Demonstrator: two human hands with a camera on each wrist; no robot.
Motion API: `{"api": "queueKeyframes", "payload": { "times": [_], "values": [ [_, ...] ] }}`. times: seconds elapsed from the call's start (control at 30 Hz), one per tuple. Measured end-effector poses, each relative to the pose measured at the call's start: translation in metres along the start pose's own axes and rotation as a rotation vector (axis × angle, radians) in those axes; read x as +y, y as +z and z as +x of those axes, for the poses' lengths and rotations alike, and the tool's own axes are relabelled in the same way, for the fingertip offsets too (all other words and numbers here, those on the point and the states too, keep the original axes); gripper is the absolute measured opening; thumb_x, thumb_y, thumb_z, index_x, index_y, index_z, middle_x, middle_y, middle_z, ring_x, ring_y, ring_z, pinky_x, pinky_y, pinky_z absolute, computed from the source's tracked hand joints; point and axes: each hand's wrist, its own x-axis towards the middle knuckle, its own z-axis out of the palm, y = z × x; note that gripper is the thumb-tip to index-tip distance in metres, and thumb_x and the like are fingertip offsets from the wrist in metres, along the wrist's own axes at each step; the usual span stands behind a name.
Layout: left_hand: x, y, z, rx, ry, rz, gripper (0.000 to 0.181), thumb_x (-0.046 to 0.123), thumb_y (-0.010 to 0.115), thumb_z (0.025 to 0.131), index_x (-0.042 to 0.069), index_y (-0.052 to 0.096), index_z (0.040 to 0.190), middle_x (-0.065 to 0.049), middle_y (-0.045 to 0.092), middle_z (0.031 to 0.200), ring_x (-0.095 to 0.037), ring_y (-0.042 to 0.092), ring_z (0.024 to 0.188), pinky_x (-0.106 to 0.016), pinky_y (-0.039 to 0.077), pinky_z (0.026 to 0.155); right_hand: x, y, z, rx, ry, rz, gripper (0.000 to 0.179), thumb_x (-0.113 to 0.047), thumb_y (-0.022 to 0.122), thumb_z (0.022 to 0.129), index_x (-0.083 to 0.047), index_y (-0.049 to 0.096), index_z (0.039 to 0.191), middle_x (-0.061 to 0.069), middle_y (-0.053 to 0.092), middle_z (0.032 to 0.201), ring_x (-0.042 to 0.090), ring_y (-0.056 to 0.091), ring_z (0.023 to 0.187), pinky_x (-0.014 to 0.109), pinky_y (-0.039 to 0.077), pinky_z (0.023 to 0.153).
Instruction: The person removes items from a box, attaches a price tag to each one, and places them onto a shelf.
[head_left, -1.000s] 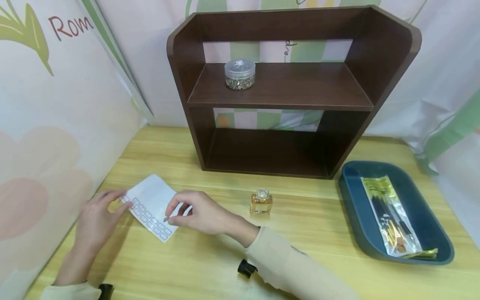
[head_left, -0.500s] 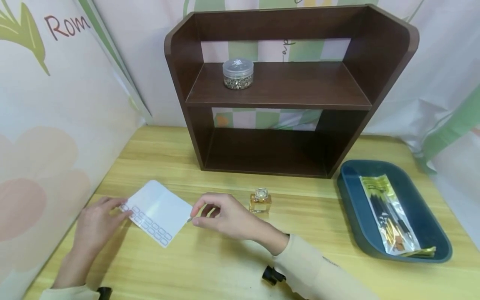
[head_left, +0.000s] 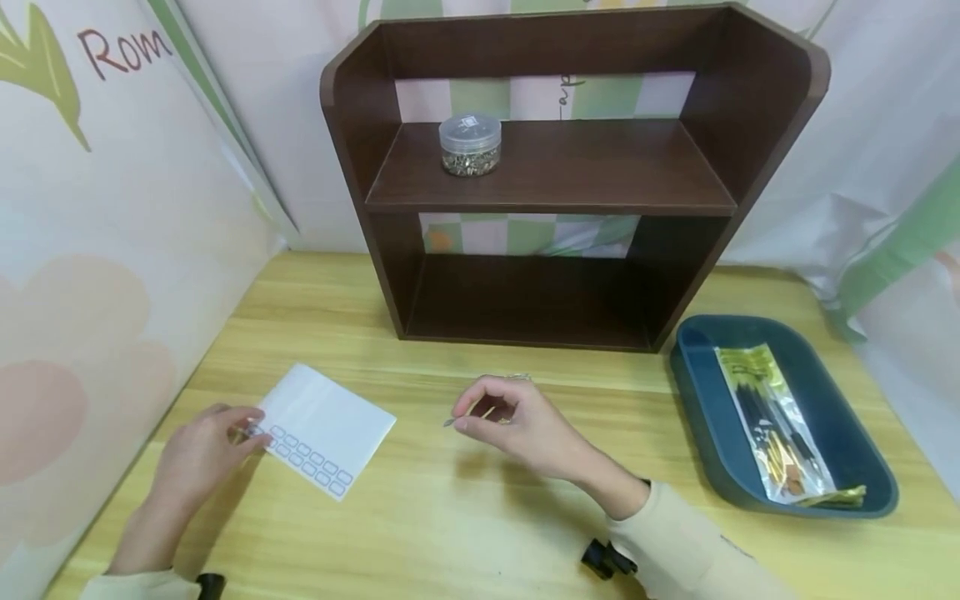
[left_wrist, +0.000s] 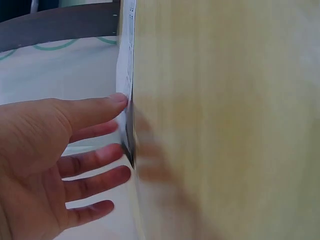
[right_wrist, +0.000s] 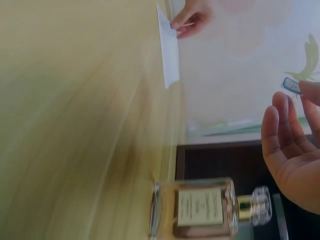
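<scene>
A white label sheet with rows of small blue-framed stickers along its near edge lies on the table. At its left corner my left hand pinches the sheet between thumb and fingers; the left wrist view shows the sheet edge-on. My right hand, raised over the table, pinches a small sticker between thumb and fingertip. A blue border and tiny writing show on that sticker in the right wrist view. Beside this hand stands a glass perfume bottle with a printed label, mostly hidden behind the hand in the head view.
A dark brown two-tier shelf stands at the back, with a clear lidded jar of small metallic pieces on its upper board. To the right, a dark blue tray holds a packet of brushes. A printed cloth hangs at the left.
My right hand has moved right, away from the sheet toward the perfume bottle, with the sticker in its fingertips. The sheet's free side has swung slightly nearer; my left hand stays at its corner.
</scene>
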Motion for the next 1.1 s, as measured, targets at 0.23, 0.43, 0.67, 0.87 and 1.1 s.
{"api": "queueKeyframes", "payload": {
  "times": [0.23,0.43,0.67,0.87,1.1],
  "values": [
    [0.002,-0.001,0.004,-0.084,-0.008,0.022,0.037,0.028,0.08,0.085,0.002,0.073,0.111,-0.024,0.067,0.103,-0.034,0.064,0.081,-0.058,0.051,0.068,0.003,-0.018,-0.013,0.074,0.019,0.014,0.005,-0.007,0.072,0.093,-0.01,0.07,0.097,0.007,0.072,0.096,0.025,0.066,0.083,0.029,0.056,0.068],
    [0.004,-0.004,0.01,-0.161,-0.057,0.053,0.043,0.033,0.075,0.089,0.0,0.07,0.115,-0.027,0.067,0.107,-0.045,0.064,0.093,-0.065,0.047,0.076,0.006,-0.032,-0.022,0.18,0.058,0.012,0.007,-0.005,0.075,0.09,-0.008,0.072,0.096,0.008,0.072,0.096,0.025,0.067,0.083,0.029,0.058,0.069],
    [0.003,-0.009,0.015,-0.229,-0.106,0.07,0.05,0.04,0.071,0.091,-0.002,0.068,0.118,-0.025,0.069,0.109,-0.05,0.063,0.098,-0.065,0.047,0.076,0.015,-0.044,-0.031,0.261,0.122,-0.014,0.007,-0.002,0.075,0.089,-0.005,0.072,0.094,0.01,0.072,0.092,0.032,0.066,0.07,0.041,0.059,0.06],
    [0.016,-0.007,0.017,-0.162,-0.078,0.046,0.054,0.046,0.069,0.093,0.0,0.066,0.122,-0.026,0.068,0.11,-0.045,0.065,0.096,-0.062,0.051,0.072,0.02,-0.049,-0.037,0.292,0.152,-0.048,0.008,-0.002,0.077,0.087,-0.004,0.072,0.092,0.009,0.073,0.088,0.034,0.065,0.068,0.04,0.059,0.057],
    [0.05,0.007,0.03,0.075,0.026,-0.068,0.039,0.034,0.077,0.09,0.005,0.071,0.116,-0.018,0.07,0.111,-0.036,0.067,0.09,-0.049,0.054,0.066,0.027,-0.053,-0.041,0.307,0.169,-0.042,0.008,-0.001,0.077,0.087,-0.003,0.07,0.09,0.017,0.071,0.086,0.036,0.064,0.069,0.041,0.058,0.055]
  ]
}}
